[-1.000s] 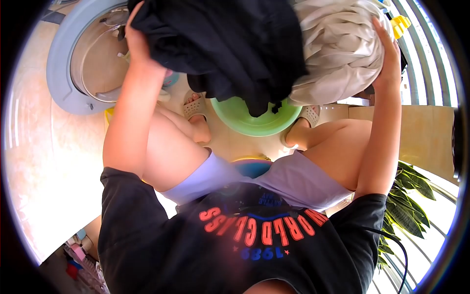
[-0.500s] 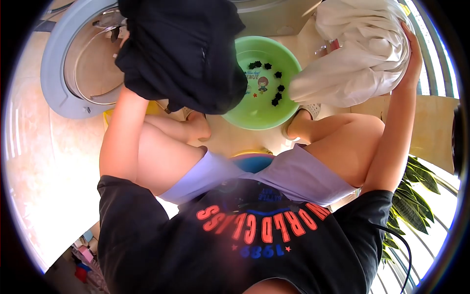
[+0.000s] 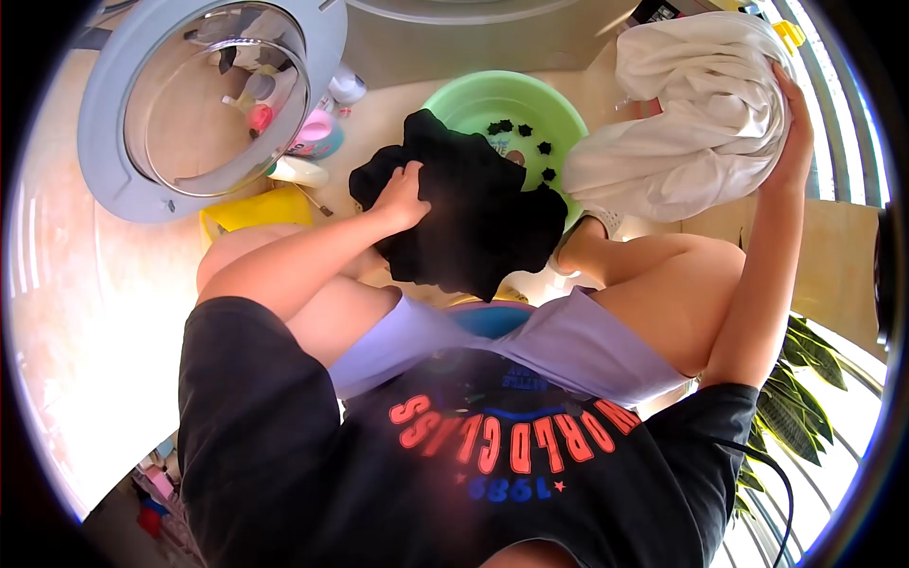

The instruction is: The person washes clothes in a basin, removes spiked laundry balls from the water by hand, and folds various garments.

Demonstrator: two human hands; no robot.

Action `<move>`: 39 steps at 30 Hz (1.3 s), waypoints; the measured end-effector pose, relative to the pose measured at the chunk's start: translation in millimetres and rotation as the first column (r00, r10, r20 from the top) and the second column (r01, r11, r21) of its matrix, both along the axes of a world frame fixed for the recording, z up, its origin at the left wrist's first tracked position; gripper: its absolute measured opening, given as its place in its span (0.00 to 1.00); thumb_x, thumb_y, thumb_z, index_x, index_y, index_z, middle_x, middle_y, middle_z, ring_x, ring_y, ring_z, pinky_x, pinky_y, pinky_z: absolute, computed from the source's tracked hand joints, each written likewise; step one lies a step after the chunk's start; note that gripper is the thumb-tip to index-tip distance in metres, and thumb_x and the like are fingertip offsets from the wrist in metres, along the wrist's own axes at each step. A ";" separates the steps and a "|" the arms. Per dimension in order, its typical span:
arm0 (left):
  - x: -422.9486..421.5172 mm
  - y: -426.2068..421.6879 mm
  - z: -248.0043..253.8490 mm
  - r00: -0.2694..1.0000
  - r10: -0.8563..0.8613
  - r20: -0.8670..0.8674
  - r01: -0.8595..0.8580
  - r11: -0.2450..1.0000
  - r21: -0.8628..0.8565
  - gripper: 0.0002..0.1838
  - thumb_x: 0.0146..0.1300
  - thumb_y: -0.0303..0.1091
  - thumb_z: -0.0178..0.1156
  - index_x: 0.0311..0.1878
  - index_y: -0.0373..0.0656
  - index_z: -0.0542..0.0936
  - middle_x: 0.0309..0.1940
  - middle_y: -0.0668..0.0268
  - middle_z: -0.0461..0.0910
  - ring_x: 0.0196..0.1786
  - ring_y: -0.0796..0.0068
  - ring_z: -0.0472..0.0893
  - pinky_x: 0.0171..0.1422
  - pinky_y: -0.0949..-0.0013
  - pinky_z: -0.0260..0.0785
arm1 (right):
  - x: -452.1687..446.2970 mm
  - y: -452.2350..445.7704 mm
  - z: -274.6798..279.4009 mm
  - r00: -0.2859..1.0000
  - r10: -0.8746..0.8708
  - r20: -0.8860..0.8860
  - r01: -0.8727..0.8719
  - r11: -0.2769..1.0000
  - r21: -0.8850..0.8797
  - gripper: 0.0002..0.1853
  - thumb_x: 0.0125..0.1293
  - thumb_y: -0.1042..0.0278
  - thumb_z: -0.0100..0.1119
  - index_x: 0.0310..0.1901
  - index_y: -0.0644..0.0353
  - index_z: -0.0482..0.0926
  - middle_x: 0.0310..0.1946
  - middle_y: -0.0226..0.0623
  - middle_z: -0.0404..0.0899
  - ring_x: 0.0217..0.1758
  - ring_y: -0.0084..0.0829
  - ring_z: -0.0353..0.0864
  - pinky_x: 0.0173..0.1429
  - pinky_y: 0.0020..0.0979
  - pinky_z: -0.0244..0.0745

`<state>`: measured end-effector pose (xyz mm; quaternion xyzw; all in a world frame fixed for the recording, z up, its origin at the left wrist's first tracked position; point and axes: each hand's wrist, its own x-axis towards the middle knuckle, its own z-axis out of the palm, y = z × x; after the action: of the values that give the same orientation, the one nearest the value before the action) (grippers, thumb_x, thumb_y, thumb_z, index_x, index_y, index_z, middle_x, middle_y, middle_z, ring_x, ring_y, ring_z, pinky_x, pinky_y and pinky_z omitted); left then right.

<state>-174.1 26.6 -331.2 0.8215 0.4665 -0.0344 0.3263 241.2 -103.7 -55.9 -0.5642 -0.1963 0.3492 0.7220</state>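
Observation:
My left hand [image 3: 401, 199] is closed on a bunched black garment [image 3: 473, 213] above the near-left part of a green basin [image 3: 559, 99]. The garment hides much of the basin. Dark star-shaped knobs and part of a printed picture show on the basin's floor. At the right, my right hand [image 3: 797, 123] grips the outer side of a large bundle of white cloth [image 3: 682, 133], its fingers partly hidden by the folds. The white bundle's lower left end hangs close to the basin's right rim.
A washing machine door [image 3: 104, 123] with a round glass window stands open at the left. Beside it are a pink-and-blue bottle [image 3: 320, 134] and a yellow item [image 3: 256, 210]. The machine's front [image 3: 483, 43] is behind the basin. A plant [image 3: 800, 398] stands at the lower right.
My left hand has brought the black garment right and toward me, from in front of the machine door to over the basin. The white bundle has shifted only slightly.

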 end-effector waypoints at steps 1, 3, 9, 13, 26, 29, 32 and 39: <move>2.0 3.0 2.8 1.000 -0.012 -0.026 0.013 0.999 0.039 0.32 0.51 0.34 0.69 0.60 0.38 0.71 0.59 0.52 0.68 0.60 0.52 0.72 0.62 0.58 0.70 | -3.0 0.8 1.0 1.000 -0.025 0.012 0.025 1.000 -0.016 0.22 0.69 0.60 0.54 0.58 0.66 0.74 0.49 0.45 0.82 0.48 0.37 0.84 0.56 0.38 0.80; 9.7 13.3 10.5 0.997 -0.032 -0.069 0.040 0.992 0.121 0.36 0.49 0.34 0.70 0.62 0.40 0.69 0.64 0.52 0.62 0.65 0.47 0.64 0.66 0.57 0.67 | -10.4 2.3 3.7 0.999 0.019 -0.047 -0.023 0.996 -0.092 0.22 0.68 0.58 0.56 0.58 0.65 0.75 0.48 0.44 0.83 0.48 0.36 0.84 0.55 0.37 0.80; 26.9 32.9 18.9 0.929 0.097 -0.358 -0.103 0.995 0.002 0.66 0.40 0.52 0.77 0.79 0.57 0.43 0.78 0.49 0.30 0.78 0.38 0.42 0.76 0.44 0.49 | -40.8 3.0 4.1 0.990 0.030 0.138 -0.010 0.989 -0.144 0.23 0.56 0.64 0.63 0.52 0.67 0.77 0.42 0.38 0.81 0.43 0.29 0.82 0.51 0.29 0.76; 2.4 41.0 -55.5 0.973 0.101 -0.209 -0.142 0.971 -0.191 0.74 0.39 0.51 0.79 0.79 0.59 0.31 0.73 0.31 0.20 0.78 0.35 0.45 0.76 0.51 0.55 | -28.5 -17.2 0.1 0.918 0.382 0.102 -0.363 0.917 -0.167 0.29 0.52 0.63 0.60 0.57 0.66 0.73 0.46 0.41 0.80 0.47 0.32 0.82 0.52 0.32 0.78; 43.9 19.2 20.5 0.957 0.267 -0.112 -0.287 0.820 -0.496 0.15 0.47 0.40 0.67 0.30 0.35 0.83 0.29 0.56 0.81 0.33 0.64 0.80 0.40 0.64 0.72 | -120.7 8.0 -30.2 -0.148 0.982 -0.114 -0.813 -0.187 -0.552 0.29 0.65 0.41 0.61 0.46 0.65 0.83 0.35 0.33 0.82 0.43 0.23 0.77 0.49 0.27 0.72; 52.6 2.3 28.0 0.886 0.455 0.089 -0.301 0.712 -0.635 0.10 0.45 0.36 0.62 0.27 0.39 0.79 0.27 0.62 0.79 0.29 0.69 0.77 0.33 0.68 0.68 | -121.9 11.8 -26.7 -0.271 0.957 -0.106 -0.658 -0.264 -0.706 0.30 0.66 0.38 0.58 0.44 0.64 0.84 0.33 0.35 0.84 0.39 0.23 0.79 0.45 0.28 0.73; 47.2 -3.8 15.5 0.819 0.563 0.111 -0.234 0.505 -0.831 0.09 0.47 0.36 0.56 0.26 0.40 0.78 0.25 0.65 0.79 0.28 0.70 0.77 0.33 0.70 0.69 | -115.6 10.9 -42.9 -0.317 0.948 -0.030 -0.598 -0.225 -0.769 0.31 0.64 0.38 0.57 0.47 0.63 0.85 0.38 0.42 0.86 0.41 0.34 0.85 0.47 0.33 0.77; 62.6 -28.0 92.9 0.710 0.704 -0.005 0.064 -0.072 -0.995 0.21 0.55 0.39 0.49 0.38 0.33 0.84 0.38 0.55 0.86 0.39 0.64 0.86 0.49 0.64 0.80 | -114.6 10.4 -90.6 -0.283 0.956 -0.074 -0.409 -0.190 -0.893 0.45 0.55 0.43 0.59 0.70 0.66 0.64 0.56 0.57 0.78 0.59 0.50 0.78 0.63 0.35 0.71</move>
<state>-111.5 -1.4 -238.3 0.1757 0.3864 -0.0266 0.9051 126.6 -93.2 -146.4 -0.5283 -0.6593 0.5116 -0.1567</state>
